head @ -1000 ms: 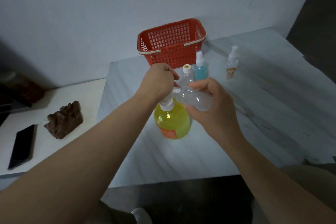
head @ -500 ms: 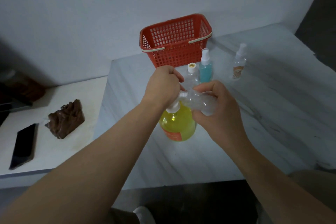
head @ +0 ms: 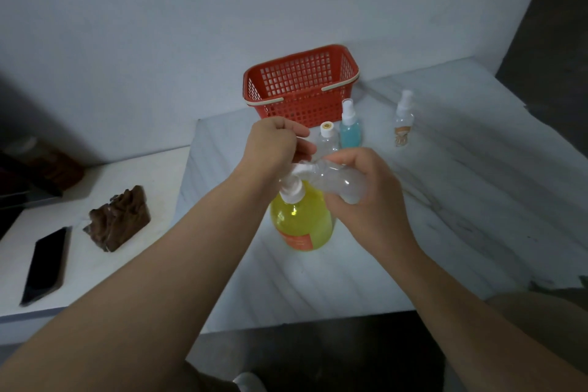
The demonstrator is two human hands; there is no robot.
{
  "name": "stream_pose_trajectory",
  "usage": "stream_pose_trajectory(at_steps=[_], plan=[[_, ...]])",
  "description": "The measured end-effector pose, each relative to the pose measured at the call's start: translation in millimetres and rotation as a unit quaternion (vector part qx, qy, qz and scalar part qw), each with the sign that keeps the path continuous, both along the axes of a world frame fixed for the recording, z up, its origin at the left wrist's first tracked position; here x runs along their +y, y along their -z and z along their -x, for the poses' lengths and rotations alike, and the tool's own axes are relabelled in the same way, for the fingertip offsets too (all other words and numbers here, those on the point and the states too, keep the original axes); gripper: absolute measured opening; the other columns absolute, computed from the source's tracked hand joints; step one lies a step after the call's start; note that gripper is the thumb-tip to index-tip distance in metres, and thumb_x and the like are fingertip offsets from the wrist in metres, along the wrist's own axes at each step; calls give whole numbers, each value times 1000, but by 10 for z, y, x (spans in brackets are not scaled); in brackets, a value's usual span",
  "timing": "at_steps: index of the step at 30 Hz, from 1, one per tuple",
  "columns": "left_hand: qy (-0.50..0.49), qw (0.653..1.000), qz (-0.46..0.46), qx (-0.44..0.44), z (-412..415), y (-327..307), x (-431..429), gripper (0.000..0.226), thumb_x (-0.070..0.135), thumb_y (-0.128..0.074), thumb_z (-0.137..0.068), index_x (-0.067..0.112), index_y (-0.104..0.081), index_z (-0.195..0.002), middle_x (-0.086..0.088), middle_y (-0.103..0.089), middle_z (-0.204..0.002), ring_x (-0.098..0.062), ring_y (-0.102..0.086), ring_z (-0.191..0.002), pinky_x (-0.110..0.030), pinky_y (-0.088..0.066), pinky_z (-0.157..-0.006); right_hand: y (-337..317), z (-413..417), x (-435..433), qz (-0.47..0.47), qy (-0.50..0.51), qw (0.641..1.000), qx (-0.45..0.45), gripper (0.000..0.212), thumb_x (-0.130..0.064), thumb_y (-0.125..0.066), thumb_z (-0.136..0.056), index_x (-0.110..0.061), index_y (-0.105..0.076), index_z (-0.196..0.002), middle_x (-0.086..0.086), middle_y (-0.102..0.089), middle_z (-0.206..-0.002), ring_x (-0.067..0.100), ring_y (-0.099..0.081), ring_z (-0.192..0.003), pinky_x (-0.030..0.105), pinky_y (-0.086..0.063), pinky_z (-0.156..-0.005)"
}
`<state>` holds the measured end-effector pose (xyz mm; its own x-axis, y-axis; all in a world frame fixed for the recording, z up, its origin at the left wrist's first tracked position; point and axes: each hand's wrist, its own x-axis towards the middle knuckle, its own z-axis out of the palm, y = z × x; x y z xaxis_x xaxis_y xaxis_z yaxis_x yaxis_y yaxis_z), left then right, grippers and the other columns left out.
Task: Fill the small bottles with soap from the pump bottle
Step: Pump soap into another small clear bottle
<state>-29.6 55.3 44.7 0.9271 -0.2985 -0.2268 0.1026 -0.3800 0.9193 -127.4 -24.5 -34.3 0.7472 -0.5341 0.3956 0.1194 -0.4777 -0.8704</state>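
On the white marble-look surface [head: 445,232], near its front edge: a large yellow plastic pump bottle [head: 302,223], upright. The left hand [head: 273,146] is curled over the pump head, hiding it. The right hand [head: 359,200] is wrapped round a small clear plastic bottle [head: 343,183], tilted, mouth at the spout.

Versus a second ago, both grips are unchanged and the hands have barely shifted. No yellow shows in the small clear plastic bottle, so I judge filling is only starting.

Around:
- Behind stands a red plastic lattice basket [head: 299,86].
- On a lower top to the left lie a brown carved block [head: 119,219] and a black phone [head: 44,264].
- Before the basket a blue spray bottle [head: 350,130] stands just beside a clear capped bottle [head: 326,137].
- An orange-labelled spray bottle [head: 404,121] stands apart on the right.

Nothing blocks the pump.
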Motion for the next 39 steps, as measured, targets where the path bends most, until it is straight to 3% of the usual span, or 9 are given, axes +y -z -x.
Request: stream_pose_trajectory(at_steps=[5,10,18,24,32,37,39], plan=[[18,996,-72,-39,37,63,44,29,-6,-35,-85,10,-59,-85,-6,-64,-68,-12,-51,-51,-9,-28,-33,-13,7,6,-1,4,1000,-4,38,-4,-75,-65,-26,-58,-90,-15,-58,-87,1,-54,-83,3,-37,-70],[25,989,-123,-81,31,115,27,35,-3,-32,-84,10,-63,-90,-3,-61,-77,-14,-51,-64,-23,-36,-50,-8,-8,18,-1,3,1000,4,37,-5,-75,-65,-28,-59,-90,-22,-55,-84,0,-53,-85,4,-37,-72],[39,989,-118,-75,37,201,31,36,-8,-32,-78,8,-63,-86,-6,-63,-76,-17,-55,-66,-27,-43,-62,-1,-22,8,-3,2,999,44,40,-10,-75,-67,-40,-57,-87,-20,-60,-81,1,-56,-81,2,-36,-67],[36,989,-119,-76,14,236,26,38,-7,-31,-78,7,-64,-86,-5,-63,-74,-18,-54,-65,-25,-40,-56,14,-41,25,-31,-6,998,46,41,-7,-73,-66,-40,-59,-86,-21,-65,-84,1,-60,-84,5,-40,-68],[36,994,-97,-45,16,174,25,37,-6,-32,-83,14,-61,-70,-3,-60,-68,-18,-54,-67,-25,-43,-58,-46,-10,0,-14,-10,999,41,38,-9,-74,-66,-38,-58,-86,-28,-61,-77,-12,-55,-76,1,-36,-62],[49,995,-74,-38,33,76,28,35,-6,-34,-86,13,-60,-75,0,-58,-63,-11,-51,-58,-9,-34,-37,-71,6,-16,1,-11,999,32,35,-12,-76,-67,-36,-61,-87,-23,-63,-78,-4,-58,-79,2,-38,-63],[50,996,-70,-39,38,75,26,34,-7,-34,-85,14,-60,-75,0,-59,-63,-11,-52,-58,-7,-33,-35,-81,16,-16,6,-11,999,33,32,-11,-76,-67,-32,-65,-90,-20,-64,-80,0,-58,-81,2,-38,-64]])
